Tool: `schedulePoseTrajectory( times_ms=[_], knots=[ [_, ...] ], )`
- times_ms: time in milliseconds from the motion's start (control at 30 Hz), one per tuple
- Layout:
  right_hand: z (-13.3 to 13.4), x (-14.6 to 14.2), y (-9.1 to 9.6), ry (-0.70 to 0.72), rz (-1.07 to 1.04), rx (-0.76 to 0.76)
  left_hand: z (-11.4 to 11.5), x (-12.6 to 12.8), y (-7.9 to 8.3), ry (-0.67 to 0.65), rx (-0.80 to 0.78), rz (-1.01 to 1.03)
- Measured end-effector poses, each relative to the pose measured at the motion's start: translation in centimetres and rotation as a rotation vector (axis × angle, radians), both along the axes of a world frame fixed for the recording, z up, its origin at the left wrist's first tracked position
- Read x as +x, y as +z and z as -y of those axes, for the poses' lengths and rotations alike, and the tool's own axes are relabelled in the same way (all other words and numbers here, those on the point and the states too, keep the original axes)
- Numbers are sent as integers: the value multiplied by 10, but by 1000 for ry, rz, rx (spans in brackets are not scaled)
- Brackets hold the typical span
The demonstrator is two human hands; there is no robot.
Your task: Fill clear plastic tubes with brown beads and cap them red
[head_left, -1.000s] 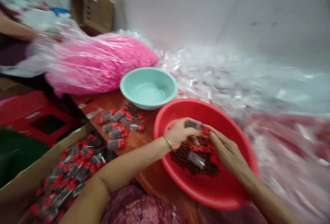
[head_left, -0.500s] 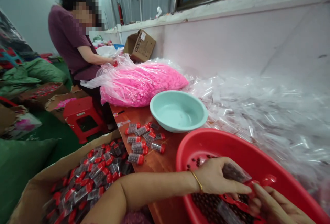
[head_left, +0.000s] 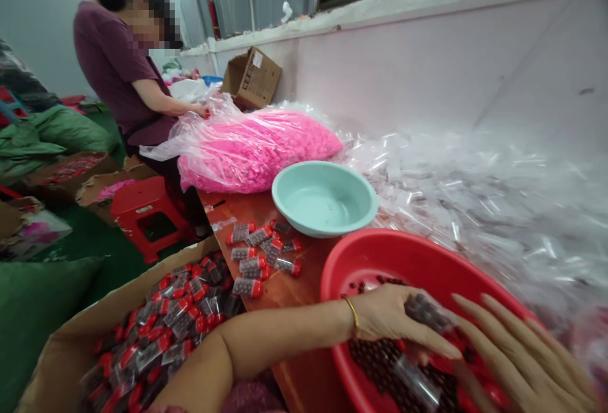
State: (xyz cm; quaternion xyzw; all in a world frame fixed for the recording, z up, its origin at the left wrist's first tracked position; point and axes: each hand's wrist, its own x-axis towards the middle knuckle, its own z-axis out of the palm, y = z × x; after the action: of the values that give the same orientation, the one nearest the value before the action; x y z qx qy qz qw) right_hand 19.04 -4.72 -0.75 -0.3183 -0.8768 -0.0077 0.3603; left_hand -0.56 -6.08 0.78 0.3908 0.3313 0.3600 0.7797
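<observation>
Over the red basin (head_left: 399, 245), my left hand (head_left: 394, 318) is closed around a small clear plastic bottle (head_left: 427, 311) filled with dark beads. Red plastic shows at the bottle's end. My right hand (head_left: 522, 349) has its fingers stretched out and spread, close by that end; whether the palm touches it I cannot tell. Dark round beads (head_left: 375, 362) lie in the basin below. Among them rests another clear bottle (head_left: 418, 384), beside red pieces partly hidden by my hands.
Filled red-capped bottles (head_left: 247, 287) lie on the table, and more fill a cardboard box (head_left: 52, 356). A pale green basin (head_left: 327, 226), a bag of pink pieces (head_left: 261, 153) and piled clear plastic packaging (head_left: 465, 204) stand beyond. A co-worker (head_left: 118, 64) stands past a red stool (head_left: 142, 204).
My right hand has opened from a pinch at the bottle's red end to spread fingers. My left hand still holds the bottle. The view has shifted slightly.
</observation>
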Motion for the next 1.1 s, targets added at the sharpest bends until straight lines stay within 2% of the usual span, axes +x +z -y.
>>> schedulePoseTrajectory(
  times_ms=[67,133,200,267,333,367,467,600,700,867,1000,1100],
  knots=[
    [2,-4,10,78,133,133,4,-2,7,-20,9,1],
    [6,-5,14,128,179,152,7,-4,13,32,28,-28],
    [10,-3,15,70,178,22,7,-5,16,116,73,-74],
    [15,-3,16,-76,86,-161,5,-6,16,190,120,-140],
    [20,-7,20,-176,-49,-347,3,-4,13,191,166,-215],
    [22,-10,24,-184,-107,-435,3,-3,12,166,192,-250],
    [24,-25,36,-91,-189,-650,5,0,8,92,329,-332],
    [23,-37,43,35,-142,-767,8,-1,7,92,473,-414],
    [23,-36,41,0,-49,-724,8,-2,6,113,537,-529],
    [28,-31,35,-96,168,-479,7,-3,2,100,591,-663],
    [29,-29,35,-46,254,-334,9,-2,1,64,560,-676],
    [30,-27,37,-16,290,-304,11,-1,3,6,560,-667]
  ],
)
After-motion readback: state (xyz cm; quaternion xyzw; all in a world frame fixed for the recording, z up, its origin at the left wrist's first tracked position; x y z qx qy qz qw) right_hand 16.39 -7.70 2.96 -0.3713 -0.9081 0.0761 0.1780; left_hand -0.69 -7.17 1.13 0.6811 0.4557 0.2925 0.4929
